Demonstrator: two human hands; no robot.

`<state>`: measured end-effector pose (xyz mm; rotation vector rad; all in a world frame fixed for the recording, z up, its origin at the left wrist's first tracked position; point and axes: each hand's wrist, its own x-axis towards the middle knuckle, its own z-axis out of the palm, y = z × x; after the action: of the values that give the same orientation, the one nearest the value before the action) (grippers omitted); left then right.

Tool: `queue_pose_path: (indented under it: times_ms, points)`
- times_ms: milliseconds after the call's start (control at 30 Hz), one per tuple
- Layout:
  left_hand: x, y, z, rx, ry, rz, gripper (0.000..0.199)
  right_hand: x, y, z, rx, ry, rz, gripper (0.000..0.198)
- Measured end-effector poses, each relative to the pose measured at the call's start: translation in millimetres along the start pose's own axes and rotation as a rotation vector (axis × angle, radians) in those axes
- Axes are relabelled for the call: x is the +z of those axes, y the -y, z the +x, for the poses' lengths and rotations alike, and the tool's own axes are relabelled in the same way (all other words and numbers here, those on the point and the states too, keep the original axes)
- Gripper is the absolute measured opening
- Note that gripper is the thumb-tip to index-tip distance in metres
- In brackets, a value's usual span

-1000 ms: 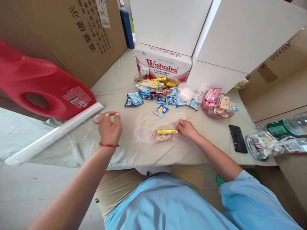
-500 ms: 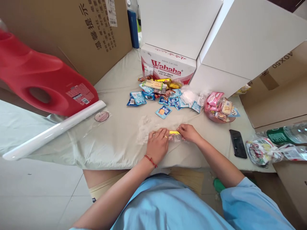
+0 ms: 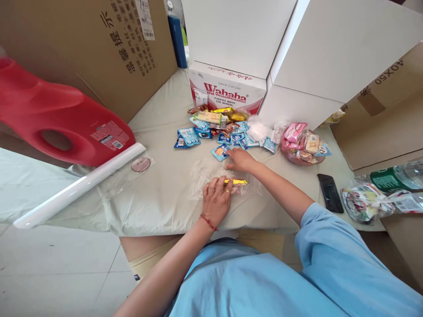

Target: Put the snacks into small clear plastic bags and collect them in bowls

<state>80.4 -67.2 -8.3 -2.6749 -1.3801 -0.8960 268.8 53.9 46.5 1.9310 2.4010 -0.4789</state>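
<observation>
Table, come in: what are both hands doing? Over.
Left hand on yellow-wrapped oblong snack, atop crinkled clear plastic. Right hand, fingers apart, at small blue square packet; touch unclear. Colourful snack-packet heap just beyond.

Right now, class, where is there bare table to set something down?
Bare cloth lies between the round packet and the clear film, and between the right arm, bowl and phone. Crowded: the snack packets before the Wahaha box.
</observation>
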Motion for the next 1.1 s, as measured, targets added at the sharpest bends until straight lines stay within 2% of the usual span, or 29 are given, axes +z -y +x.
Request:
queue_pose_path:
  times_ms: [33,100,167,333,400,467,600,700,767,833,900,967,1033,1100]
  points:
    - [-0.2,-0.4,-0.5,-0.001,0.0,0.015,0.034,1.5,1.5,2.7,0.033,0.022,0.052,0.058]
    - [-0.6,-0.9,-1.1,0.009,0.021,0.026,0.036,0.6,0.7,5.0,0.05,0.087,0.172,0.038]
    - [-0.9,-1.0,-0.9,0.021,0.053,0.023,0.039,-4.5,-3.4,3.4,-0.006,0.112,0.258,0.018]
    - [-2.0,-1.9,1.3,0.035,0.121,0.014,0.041,-23.3,-4.3,-24.7,-0.345,-0.129,0.279,0.004]
    - [-3.8,-2.9,2.3,0.036,0.134,0.014,0.04,-26.6,4.1,-46.1,-0.425,-0.136,0.25,0.003]
    - [-6.6,-3.3,2.6,0.03,0.143,-0.002,0.037,-23.4,15.0,-69.4,-0.432,-0.076,0.195,0.008]
    - [-13.5,5.1,-2.6,0.005,0.153,-0.141,0.03,2.3,31.4,-106.0,-0.369,-0.024,0.108,0.026]
    - [-17.1,21.4,-12.4,-0.012,0.138,-0.379,0.035,25.4,36.5,-119.2,-0.292,-0.032,0.075,0.04]
    - [-18.7,33.6,-18.1,-0.09,0.123,-0.578,0.037,35.8,40.0,-123.5,-0.248,-0.015,0.029,0.041]
    - [-20.8,43.9,-18.5,-0.301,0.053,-0.721,0.034,41.3,45.2,-126.3,-0.221,0.003,-0.032,0.042]
    - [-23.6,51.1,-10.6,-0.59,-0.087,-0.717,0.031,43.4,52.0,-128.4,-0.211,-0.001,-0.092,0.043]
    - [-26.7,54.4,5.6,-0.792,-0.206,-0.601,0.033,43.8,59.2,-129.7,-0.219,-0.023,-0.14,0.044]
    - [-28.8,53.3,25.8,-0.842,-0.209,-0.497,0.044,43.7,65.6,-130.2,-0.233,-0.046,-0.181,0.043]
    - [-29.0,49.1,43.8,-0.798,-0.105,-0.436,0.057,43.2,70.4,-130.1,-0.247,-0.054,-0.218,0.042]
